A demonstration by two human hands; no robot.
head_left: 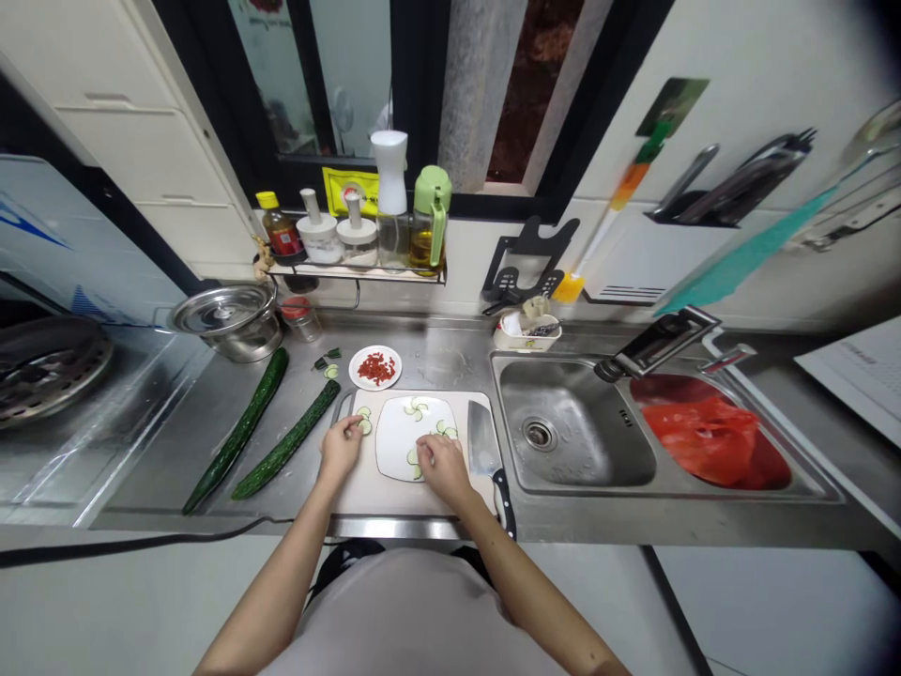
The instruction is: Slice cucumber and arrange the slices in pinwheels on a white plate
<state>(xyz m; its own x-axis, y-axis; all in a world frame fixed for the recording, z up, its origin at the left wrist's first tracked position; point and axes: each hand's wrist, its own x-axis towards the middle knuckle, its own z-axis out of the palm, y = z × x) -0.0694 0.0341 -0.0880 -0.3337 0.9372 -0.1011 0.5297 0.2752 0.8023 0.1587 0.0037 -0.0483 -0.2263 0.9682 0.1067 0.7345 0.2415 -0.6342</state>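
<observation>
Cucumber slices lie on the square plate at 12, 3 and 6 o'clock; others lie off-plate at 10 o'clock, on the cutting board. Left hand: fingertips at the off-plate slices — grip indeterminable. Right hand: fingers curled beside the 6 o'clock slices — pinch indeterminable.

The plate is white, square with rounded corners and edged by a thin dark line; it lies flat on the cutting board. On it are thin cucumber slices, pale green with darker skin edges, fanned like a pinwheel at twelve o'clock. Another group lies near three o'clock, and a third at six (partly covered, so its shape is probably similar but unclear). Loose slices sit just off the plate toward ten o'clock.
</observation>
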